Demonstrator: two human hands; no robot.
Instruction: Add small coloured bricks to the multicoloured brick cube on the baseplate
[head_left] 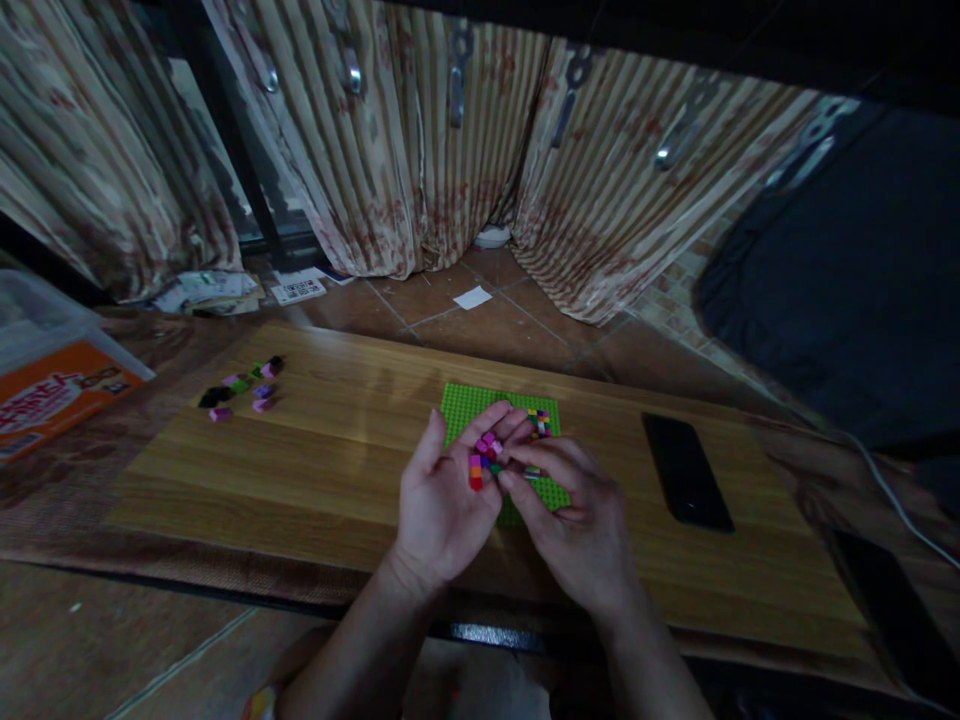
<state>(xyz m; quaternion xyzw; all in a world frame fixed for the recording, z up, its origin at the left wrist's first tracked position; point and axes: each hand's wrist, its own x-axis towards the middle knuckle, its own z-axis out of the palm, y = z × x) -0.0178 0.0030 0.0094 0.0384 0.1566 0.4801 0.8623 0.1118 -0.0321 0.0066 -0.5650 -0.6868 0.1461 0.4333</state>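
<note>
Head view. I saw the left hand [439, 500] cupped palm-up over the table [300, 450], its fingers half curled around a cluster of bricks [484, 458] (pink, purple, orange, red). The right hand [577, 520] met it from the right, thumb and forefinger closed narrowly on the same bricks. Both hands hovered above the near part of the green baseplate [469, 405], which lay flat at mid-table and carried a small stack [540, 422] near its far right corner. A phone [686, 470] lay right of the baseplate. Loose pieces [240, 388] lay well apart at far left, near an orange box [52, 390].

head camera looks steeply down, close above the table [315, 450].
</note>
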